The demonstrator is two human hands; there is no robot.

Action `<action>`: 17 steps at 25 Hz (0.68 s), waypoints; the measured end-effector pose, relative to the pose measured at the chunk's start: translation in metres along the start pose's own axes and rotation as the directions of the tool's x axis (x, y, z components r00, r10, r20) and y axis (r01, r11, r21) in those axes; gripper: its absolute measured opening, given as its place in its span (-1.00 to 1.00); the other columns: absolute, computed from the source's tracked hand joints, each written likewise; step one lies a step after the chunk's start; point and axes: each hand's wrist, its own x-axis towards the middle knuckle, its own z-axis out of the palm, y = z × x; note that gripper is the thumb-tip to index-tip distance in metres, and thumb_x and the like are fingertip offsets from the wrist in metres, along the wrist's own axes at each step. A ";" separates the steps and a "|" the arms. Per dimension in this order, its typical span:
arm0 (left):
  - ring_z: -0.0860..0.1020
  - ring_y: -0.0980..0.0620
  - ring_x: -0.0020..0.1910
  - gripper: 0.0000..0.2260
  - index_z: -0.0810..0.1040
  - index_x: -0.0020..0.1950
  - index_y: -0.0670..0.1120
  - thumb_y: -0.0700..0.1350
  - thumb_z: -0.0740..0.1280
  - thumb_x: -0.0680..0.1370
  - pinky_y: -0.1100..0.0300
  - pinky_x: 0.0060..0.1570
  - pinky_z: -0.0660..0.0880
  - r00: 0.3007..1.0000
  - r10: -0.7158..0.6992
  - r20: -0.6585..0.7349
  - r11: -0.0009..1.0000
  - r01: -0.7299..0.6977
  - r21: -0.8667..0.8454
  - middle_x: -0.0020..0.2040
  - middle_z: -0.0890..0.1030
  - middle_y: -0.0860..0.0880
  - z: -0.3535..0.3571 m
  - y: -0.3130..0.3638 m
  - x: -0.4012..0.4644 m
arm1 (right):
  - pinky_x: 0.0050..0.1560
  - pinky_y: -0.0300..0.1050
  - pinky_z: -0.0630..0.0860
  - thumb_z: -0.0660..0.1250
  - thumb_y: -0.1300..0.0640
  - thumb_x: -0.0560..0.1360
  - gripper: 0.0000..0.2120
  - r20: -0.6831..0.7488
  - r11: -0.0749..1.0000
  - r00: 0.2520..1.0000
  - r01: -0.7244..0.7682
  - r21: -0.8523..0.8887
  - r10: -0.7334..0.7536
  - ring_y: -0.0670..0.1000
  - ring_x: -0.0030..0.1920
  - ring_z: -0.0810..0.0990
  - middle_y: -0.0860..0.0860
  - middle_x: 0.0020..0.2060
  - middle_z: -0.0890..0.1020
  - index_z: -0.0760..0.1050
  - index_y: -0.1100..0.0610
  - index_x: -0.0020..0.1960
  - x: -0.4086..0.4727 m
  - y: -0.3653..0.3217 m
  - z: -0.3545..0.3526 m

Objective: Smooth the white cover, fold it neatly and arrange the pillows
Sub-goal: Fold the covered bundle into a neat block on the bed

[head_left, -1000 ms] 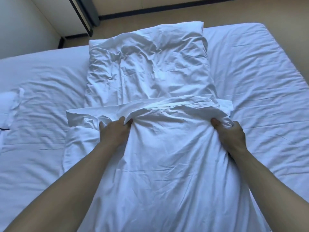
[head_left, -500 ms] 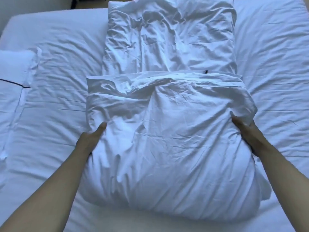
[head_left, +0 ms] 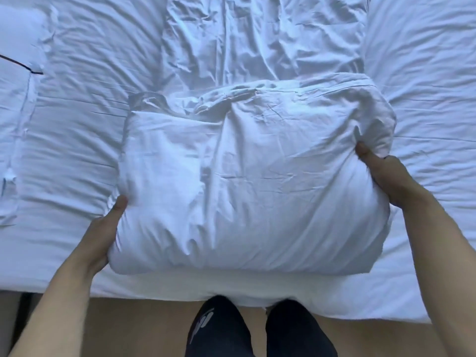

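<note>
The white cover [head_left: 247, 181] lies on the bed as a thick folded bundle, with its far part stretched flat toward the top of the view. My left hand [head_left: 105, 225] holds the bundle's left side, thumb on top and fingers hidden underneath. On the right side, my right hand [head_left: 386, 176] grips the bundle the same way, thumb pressed into the fabric. A white pillow [head_left: 15, 99] with a thin dark trim line lies at the far left.
The bed's white fitted sheet [head_left: 425, 124] spreads out on both sides of the bundle. The mattress edge [head_left: 154, 289] runs along the bottom, with tan floor and my dark-trousered legs [head_left: 257, 331] below it.
My hands left the cover's upper folded edge and slid down to its two sides. The view tilted down and closer, bringing in the mattress edge and my legs.
</note>
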 end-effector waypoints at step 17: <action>0.54 -0.29 0.10 -0.65 0.43 0.14 -0.26 0.06 0.18 0.69 -0.03 -0.03 0.37 0.797 0.391 -0.461 0.913 -0.272 0.303 0.11 0.56 -0.32 0.049 -0.016 0.035 | 0.20 0.14 0.42 0.44 -0.26 0.45 -0.31 -0.473 0.998 0.881 -0.045 -0.048 0.017 0.31 0.28 0.52 0.30 0.27 0.55 0.37 0.19 0.33 -0.035 0.066 0.010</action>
